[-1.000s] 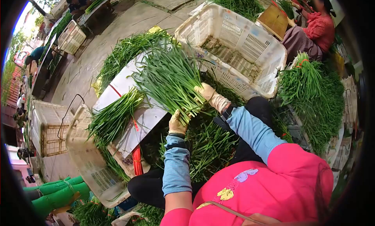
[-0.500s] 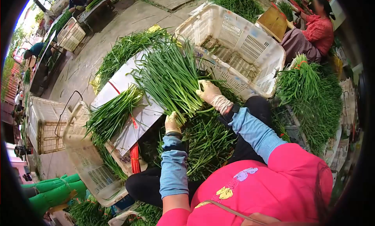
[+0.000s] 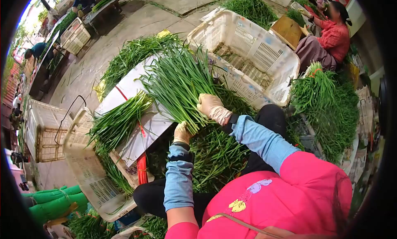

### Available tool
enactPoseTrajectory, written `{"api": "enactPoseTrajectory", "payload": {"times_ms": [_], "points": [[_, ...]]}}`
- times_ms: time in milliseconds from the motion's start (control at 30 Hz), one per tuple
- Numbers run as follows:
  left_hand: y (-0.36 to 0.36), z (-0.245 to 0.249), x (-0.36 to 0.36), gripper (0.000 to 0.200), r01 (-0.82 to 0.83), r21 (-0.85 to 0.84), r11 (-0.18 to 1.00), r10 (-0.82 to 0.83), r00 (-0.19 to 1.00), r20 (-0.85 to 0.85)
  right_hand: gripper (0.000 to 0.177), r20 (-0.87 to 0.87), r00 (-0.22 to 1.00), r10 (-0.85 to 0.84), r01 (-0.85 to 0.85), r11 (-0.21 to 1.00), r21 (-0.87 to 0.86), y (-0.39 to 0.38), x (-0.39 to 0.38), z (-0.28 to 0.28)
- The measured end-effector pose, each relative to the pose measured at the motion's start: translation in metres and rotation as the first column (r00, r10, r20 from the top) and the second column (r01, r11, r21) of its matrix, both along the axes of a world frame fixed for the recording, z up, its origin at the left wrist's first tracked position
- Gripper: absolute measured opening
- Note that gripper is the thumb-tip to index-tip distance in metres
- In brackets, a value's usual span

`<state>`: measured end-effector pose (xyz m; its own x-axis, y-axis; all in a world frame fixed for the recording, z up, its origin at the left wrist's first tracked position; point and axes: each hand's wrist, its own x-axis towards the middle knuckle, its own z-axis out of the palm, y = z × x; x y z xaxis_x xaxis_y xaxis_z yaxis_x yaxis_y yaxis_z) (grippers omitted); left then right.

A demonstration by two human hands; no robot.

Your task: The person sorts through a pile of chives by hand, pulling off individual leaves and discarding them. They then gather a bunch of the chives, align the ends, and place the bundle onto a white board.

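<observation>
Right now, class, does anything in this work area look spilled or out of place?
Yes: loose green scraps lie strewn across the floor near the top of the view, apart from the leafy pile, so they look spilled. The bunch at the left hand and right hand shows nothing odd.

Opens onto grey concrete floor [image 3: 89, 71] beyond the far edge of the white board [image 3: 134, 78]; shows a low bench [image 3: 96, 16] farther off, bright daylight [image 3: 28, 13] at far left.

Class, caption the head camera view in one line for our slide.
Gloved left hand and right hand handle leafy green stalks over a white board beside a crate.
</observation>
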<state>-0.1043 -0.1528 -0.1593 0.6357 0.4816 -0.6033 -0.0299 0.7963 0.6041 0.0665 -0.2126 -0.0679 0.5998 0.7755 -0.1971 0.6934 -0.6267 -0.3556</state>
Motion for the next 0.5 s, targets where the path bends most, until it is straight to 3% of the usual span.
{"api": "enactPoseTrajectory", "payload": {"times_ms": [100, 167, 200, 233, 300, 333, 367, 433, 500], "points": [[0.003, -0.01, -0.004, 0.021, 0.008, -0.015, 1.0, -0.008, 1.0, 0.0, 0.032, -0.038, 0.997, -0.06, 0.061, 0.998, 0.026, -0.004, 0.004, -0.007], [0.002, -0.005, -0.006, 0.02, 0.033, 0.006, 0.999, -0.033, 0.999, 0.03, 0.041, -0.126, 0.969, -0.211, 0.235, 0.944, 0.231, -0.006, 0.006, -0.016], [0.0, -0.007, -0.004, 0.018, -0.012, -0.016, 1.0, 0.012, 1.0, 0.028, 0.051, -0.254, 0.944, -0.209, 0.264, 0.943, 0.203, -0.006, 0.011, -0.02], [-0.001, -0.008, -0.005, 0.018, -0.011, -0.017, 1.0, 0.012, 0.999, 0.032, 0.051, -0.25, 0.945, -0.21, 0.263, 0.943, 0.202, -0.011, 0.014, -0.024], [0.002, -0.01, -0.004, 0.017, -0.009, -0.012, 1.0, 0.009, 0.999, 0.047, 0.051, -0.627, 0.749, -0.214, 0.385, 0.911, 0.149, -0.018, 0.022, -0.023], [0.004, -0.012, -0.005, 0.017, -0.012, -0.011, 1.0, 0.013, 0.999, 0.052, 0.051, -0.691, 0.697, -0.192, 0.384, 0.914, 0.134, -0.022, 0.026, -0.019], [0.005, -0.014, -0.007, 0.018, 0.011, -0.023, 1.0, -0.009, 0.997, 0.082, 0.039, -0.708, 0.696, -0.122, 0.391, 0.891, 0.231, -0.027, 0.026, -0.017], [0.004, -0.006, -0.007, 0.018, 0.037, -0.033, 0.999, -0.033, 0.993, 0.117, 0.024, -0.802, 0.595, -0.041, 0.291, 0.942, 0.167, -0.038, 0.031, 0.011], [0.002, 0.007, -0.008, 0.02, -0.003, 0.03, 1.0, 0.006, 0.994, -0.107, 0.016, -0.896, 0.441, 0.05, 0.351, 0.909, 0.223, -0.054, 0.027, 0.03]]}}
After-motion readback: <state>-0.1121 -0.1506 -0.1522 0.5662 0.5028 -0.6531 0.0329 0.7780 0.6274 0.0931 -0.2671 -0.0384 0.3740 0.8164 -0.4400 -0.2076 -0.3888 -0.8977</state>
